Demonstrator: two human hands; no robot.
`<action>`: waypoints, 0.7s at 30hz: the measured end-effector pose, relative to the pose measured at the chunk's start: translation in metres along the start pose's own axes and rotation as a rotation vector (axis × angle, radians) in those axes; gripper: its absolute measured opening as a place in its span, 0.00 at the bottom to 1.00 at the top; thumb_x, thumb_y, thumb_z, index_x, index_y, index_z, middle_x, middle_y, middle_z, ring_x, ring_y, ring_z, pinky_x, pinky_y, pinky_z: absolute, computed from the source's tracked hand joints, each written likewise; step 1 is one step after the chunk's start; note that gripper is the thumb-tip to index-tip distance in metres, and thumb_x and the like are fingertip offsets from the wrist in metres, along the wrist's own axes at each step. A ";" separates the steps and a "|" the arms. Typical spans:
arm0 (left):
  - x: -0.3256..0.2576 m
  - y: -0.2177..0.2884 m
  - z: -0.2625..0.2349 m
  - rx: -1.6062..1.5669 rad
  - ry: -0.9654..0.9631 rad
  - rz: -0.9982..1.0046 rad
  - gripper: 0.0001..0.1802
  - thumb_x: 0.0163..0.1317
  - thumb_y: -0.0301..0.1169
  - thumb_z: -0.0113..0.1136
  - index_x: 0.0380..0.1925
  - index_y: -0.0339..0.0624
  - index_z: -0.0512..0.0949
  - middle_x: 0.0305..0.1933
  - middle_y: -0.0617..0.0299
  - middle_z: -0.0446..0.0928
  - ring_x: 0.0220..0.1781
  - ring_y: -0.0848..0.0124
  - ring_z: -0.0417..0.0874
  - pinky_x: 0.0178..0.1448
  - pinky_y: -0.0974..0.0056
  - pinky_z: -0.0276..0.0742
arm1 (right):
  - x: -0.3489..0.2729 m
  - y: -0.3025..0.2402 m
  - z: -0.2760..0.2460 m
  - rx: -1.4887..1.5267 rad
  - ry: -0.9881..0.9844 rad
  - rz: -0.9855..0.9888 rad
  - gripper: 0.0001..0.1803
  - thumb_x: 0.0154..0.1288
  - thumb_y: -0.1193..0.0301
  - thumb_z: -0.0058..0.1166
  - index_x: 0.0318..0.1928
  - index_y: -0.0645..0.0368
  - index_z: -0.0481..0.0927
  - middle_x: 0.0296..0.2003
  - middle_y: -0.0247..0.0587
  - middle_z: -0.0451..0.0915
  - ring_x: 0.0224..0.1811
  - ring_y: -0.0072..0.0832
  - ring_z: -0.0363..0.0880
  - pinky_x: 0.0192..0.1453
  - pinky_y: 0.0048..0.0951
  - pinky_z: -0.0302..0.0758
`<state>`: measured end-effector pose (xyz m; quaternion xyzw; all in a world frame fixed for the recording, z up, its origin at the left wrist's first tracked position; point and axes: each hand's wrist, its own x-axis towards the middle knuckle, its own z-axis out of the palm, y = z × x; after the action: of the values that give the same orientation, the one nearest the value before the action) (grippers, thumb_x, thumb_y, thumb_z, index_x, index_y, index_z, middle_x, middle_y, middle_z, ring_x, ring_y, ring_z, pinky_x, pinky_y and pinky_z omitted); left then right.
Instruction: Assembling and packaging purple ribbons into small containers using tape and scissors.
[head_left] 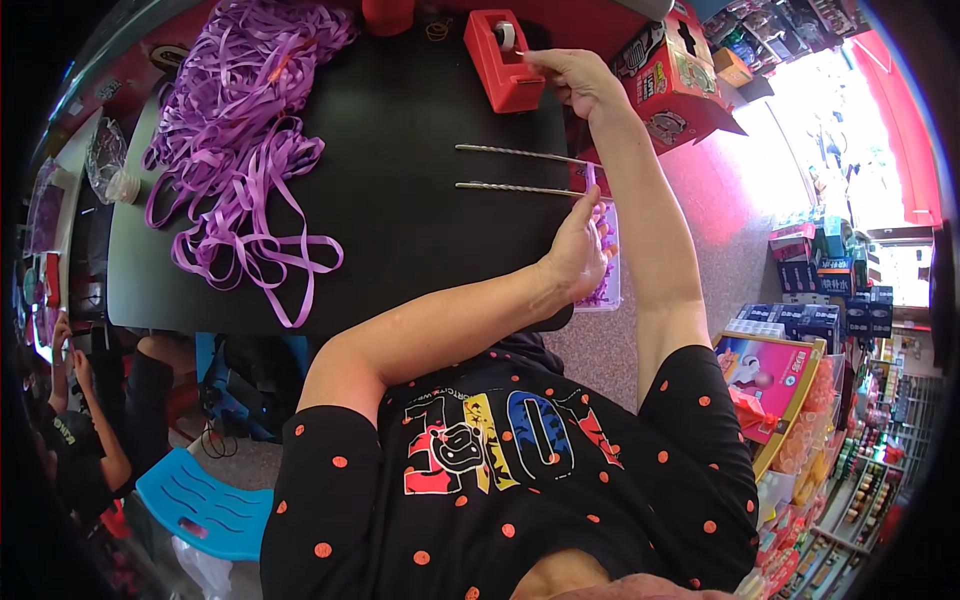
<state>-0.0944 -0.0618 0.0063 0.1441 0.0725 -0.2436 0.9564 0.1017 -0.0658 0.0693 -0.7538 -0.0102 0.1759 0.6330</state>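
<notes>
My right hand (582, 80) is at the cutting end of a red tape dispenser (507, 75), thumb and forefinger pinched on the end of the tape. A white roll (505, 37) sits in the dispenser. At the table's right edge my left hand (577, 252) is closed, its thumb against a short purple ribbon (590, 176) by two thin twisted metal rods (520, 153). The rods point left over the table, parallel and apart. Behind the left fingers, a clear plastic box (610, 296) with purple bits is partly hidden.
A big tangled heap of purple ribbon (240, 100) covers the left of the black table (400, 240). Beyond the right edge stands a red carton (670, 85). A blue stool (205, 505) is at lower left, near another person's arms (95, 410). Stocked shelves line the right.
</notes>
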 end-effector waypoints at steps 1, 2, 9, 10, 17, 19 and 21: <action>0.001 -0.001 0.000 0.001 0.018 -0.006 0.47 0.63 0.57 0.45 0.70 0.46 0.35 0.76 0.56 0.31 0.76 0.58 0.26 0.74 0.49 0.33 | -0.002 0.001 -0.003 0.084 0.000 0.000 0.10 0.53 0.63 0.66 0.29 0.55 0.83 0.23 0.25 0.77 0.19 0.10 0.60 0.23 0.16 0.52; 0.000 -0.001 0.000 -0.001 0.037 -0.007 0.48 0.63 0.57 0.46 0.70 0.46 0.35 0.76 0.56 0.31 0.76 0.58 0.26 0.74 0.49 0.33 | -0.006 -0.003 -0.005 0.083 -0.002 0.003 0.10 0.53 0.63 0.66 0.29 0.55 0.83 0.23 0.25 0.77 0.19 0.10 0.60 0.23 0.16 0.52; -0.003 0.002 0.004 -0.015 0.088 0.000 0.44 0.64 0.56 0.46 0.69 0.45 0.41 0.74 0.56 0.38 0.76 0.59 0.34 0.74 0.50 0.37 | -0.038 0.010 -0.007 -0.025 -0.053 -0.068 0.12 0.56 0.64 0.65 0.36 0.58 0.83 0.27 0.26 0.79 0.21 0.09 0.62 0.23 0.13 0.56; -0.003 0.002 0.004 -0.011 0.025 0.015 0.40 0.65 0.56 0.45 0.68 0.45 0.46 0.72 0.57 0.45 0.74 0.60 0.41 0.73 0.51 0.40 | -0.040 0.013 -0.007 -0.024 -0.053 -0.067 0.12 0.56 0.64 0.65 0.36 0.58 0.83 0.27 0.26 0.79 0.21 0.09 0.62 0.23 0.13 0.56; -0.002 0.005 0.008 -0.100 -0.010 0.027 0.24 0.68 0.49 0.43 0.58 0.48 0.63 0.57 0.63 0.68 0.61 0.68 0.67 0.67 0.60 0.57 | -0.039 0.031 -0.003 0.022 0.023 -0.075 0.11 0.54 0.66 0.66 0.32 0.62 0.84 0.26 0.30 0.81 0.21 0.11 0.66 0.23 0.16 0.60; -0.005 0.008 0.013 -0.146 -0.050 0.008 0.23 0.69 0.47 0.43 0.57 0.48 0.64 0.56 0.64 0.69 0.59 0.68 0.68 0.65 0.61 0.60 | -0.035 0.038 -0.001 -0.048 0.094 -0.258 0.12 0.53 0.66 0.65 0.32 0.64 0.84 0.25 0.31 0.81 0.25 0.15 0.72 0.28 0.18 0.67; -0.006 0.010 0.014 -0.194 -0.086 -0.004 0.22 0.69 0.46 0.43 0.57 0.48 0.65 0.55 0.64 0.70 0.58 0.69 0.70 0.63 0.61 0.64 | -0.039 0.034 0.004 -0.204 0.160 -0.303 0.12 0.53 0.66 0.64 0.32 0.63 0.84 0.25 0.33 0.82 0.26 0.18 0.75 0.32 0.21 0.70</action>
<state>-0.0942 -0.0554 0.0230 0.0402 0.0546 -0.2432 0.9676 0.0566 -0.0786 0.0459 -0.8156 -0.0909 0.0162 0.5712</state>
